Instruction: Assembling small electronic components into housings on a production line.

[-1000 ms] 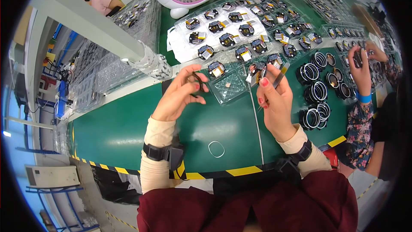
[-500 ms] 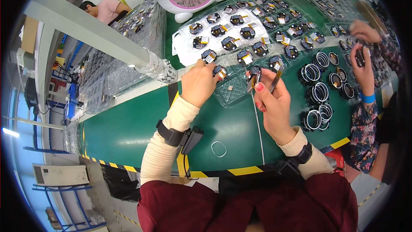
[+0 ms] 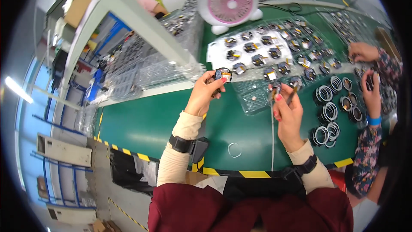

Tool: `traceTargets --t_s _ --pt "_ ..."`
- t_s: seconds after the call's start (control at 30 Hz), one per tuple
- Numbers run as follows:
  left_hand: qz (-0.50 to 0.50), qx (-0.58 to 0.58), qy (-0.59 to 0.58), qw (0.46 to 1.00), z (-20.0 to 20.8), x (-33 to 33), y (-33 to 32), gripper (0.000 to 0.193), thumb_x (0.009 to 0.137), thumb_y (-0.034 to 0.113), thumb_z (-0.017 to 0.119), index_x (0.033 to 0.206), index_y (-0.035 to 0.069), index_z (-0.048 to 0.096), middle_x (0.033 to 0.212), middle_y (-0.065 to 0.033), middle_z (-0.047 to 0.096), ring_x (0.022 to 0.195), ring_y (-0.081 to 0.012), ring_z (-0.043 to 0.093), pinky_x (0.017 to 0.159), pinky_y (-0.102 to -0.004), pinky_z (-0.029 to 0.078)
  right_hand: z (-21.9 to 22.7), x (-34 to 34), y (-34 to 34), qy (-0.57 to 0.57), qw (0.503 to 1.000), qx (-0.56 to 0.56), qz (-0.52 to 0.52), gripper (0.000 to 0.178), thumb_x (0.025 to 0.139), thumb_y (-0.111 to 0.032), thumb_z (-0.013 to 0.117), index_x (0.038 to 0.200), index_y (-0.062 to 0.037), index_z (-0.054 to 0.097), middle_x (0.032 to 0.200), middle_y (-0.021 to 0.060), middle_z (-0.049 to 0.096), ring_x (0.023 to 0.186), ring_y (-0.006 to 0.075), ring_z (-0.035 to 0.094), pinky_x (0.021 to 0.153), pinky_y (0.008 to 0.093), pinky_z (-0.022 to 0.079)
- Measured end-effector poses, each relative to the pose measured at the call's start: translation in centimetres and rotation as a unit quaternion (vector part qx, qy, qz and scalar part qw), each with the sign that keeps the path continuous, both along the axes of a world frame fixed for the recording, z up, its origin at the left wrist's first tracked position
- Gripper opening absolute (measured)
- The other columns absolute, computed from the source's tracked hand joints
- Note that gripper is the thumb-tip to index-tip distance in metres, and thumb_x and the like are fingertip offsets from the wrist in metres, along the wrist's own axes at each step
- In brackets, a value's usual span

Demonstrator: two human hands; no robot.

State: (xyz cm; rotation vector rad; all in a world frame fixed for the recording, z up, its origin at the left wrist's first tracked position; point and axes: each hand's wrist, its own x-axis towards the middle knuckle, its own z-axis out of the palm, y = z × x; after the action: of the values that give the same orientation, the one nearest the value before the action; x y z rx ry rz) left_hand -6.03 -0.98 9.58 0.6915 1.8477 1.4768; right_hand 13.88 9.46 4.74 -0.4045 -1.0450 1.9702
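Note:
My left hand [image 3: 203,91] is closed on a round circuit module [image 3: 223,74], black with an orange and silver patch. It is lifted off the clear plastic tray [image 3: 250,108], left of it. Over the tray's near right part, my right hand [image 3: 290,118] pinches a small dark electronic part [image 3: 274,89] between thumb and fingers. A slim, flat metal tool [image 3: 294,92], like tweezers, sticks up from the same hand. Similar round modules [image 3: 258,59] lie in rows beyond both hands, some on a white sheet [image 3: 216,51].
A pink and white fan [image 3: 231,4] stands behind the trays. Black rings with white rims [image 3: 329,111] cluster to the right. A co-worker's hands [image 3: 370,92] hold a dark part at far right. A grey post [image 3: 141,21] rises at left. One white ring [image 3: 234,150] lies on the green mat.
My left hand has picked a round module up from the tray and drawn it away to the left. My right hand keeps its hold. The whole view has shifted.

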Motion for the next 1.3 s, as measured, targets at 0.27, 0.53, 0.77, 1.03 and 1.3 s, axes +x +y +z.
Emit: traceTargets --t_s 0.27,0.53,0.77,1.03,1.3 --pt "0.095 0.108 -0.106 0.984 1.1 -0.5 -6.7 0.021 0.083 0.01 0.058 0.103 0.005 0.051 0.085 -0.002 0.057 0.068 -0.009 0.054 0.054 -0.022 0.039 -0.8 -0.9 -0.8 -0.033 0.999 0.021 0.014 0.032 0.089 -0.012 0.051 0.117 0.0009 0.043 0.106 0.0116 0.058 0.051 0.0035 0.039 0.042 0.0164 0.029" --pt "0.162 0.164 -0.115 0.966 1.8 -2.1 -10.8 0.022 0.082 0.01 0.059 0.102 0.005 0.052 0.084 -0.0021 0.058 0.066 -0.0092 0.053 0.053 -0.0218 0.04 -1.2 -1.0 -0.8 -0.04 0.998 0.051 0.005 0.032 0.091 -0.014 0.048 0.118 0.0016 0.043 0.106 0.0115 0.058 0.052 0.0026 0.038 0.041 0.0164 0.028" --pt "0.215 0.2 -0.162 0.942 1.2 -5.4 -13.1 0.02 0.083 0.012 0.058 0.102 0.006 0.053 0.09 -0.0028 0.059 0.07 -0.0108 0.054 0.055 -0.0218 0.041 -1.3 -1.1 -1.4 -0.053 0.997 0.055 -0.007 0.032 0.092 -0.016 0.048 0.119 0.0009 0.043 0.083 0.0042 0.056 0.051 0.0024 0.036 0.041 0.0158 0.026" --pt "0.264 0.238 -0.218 0.909 -0.4 -10.0 -13.4 0.018 0.083 0.012 0.058 0.099 0.004 0.053 0.089 -0.005 0.061 0.07 -0.0131 0.056 0.053 -0.0213 0.043 -2.4 -0.9 -0.3 -0.065 0.996 0.055 -0.007 0.034 0.09 -0.016 0.051 0.117 0.0018 0.042 0.079 0.003 0.052 0.051 0.0035 0.039 0.04 0.0165 0.027" --pt "0.262 0.293 -0.294 0.871 -1.4 -13.8 -13.9 0.021 0.082 0.009 0.055 0.102 0.001 0.051 0.087 -0.0087 0.062 0.07 -0.0164 0.058 0.053 -0.0224 0.046 -2.5 -1.1 -0.2 -0.072 0.996 0.054 -0.011 0.034 0.09 -0.017 0.052 0.117 0.0017 0.042 0.075 0.0011 0.049 0.051 0.0035 0.039 0.04 0.0167 0.027"
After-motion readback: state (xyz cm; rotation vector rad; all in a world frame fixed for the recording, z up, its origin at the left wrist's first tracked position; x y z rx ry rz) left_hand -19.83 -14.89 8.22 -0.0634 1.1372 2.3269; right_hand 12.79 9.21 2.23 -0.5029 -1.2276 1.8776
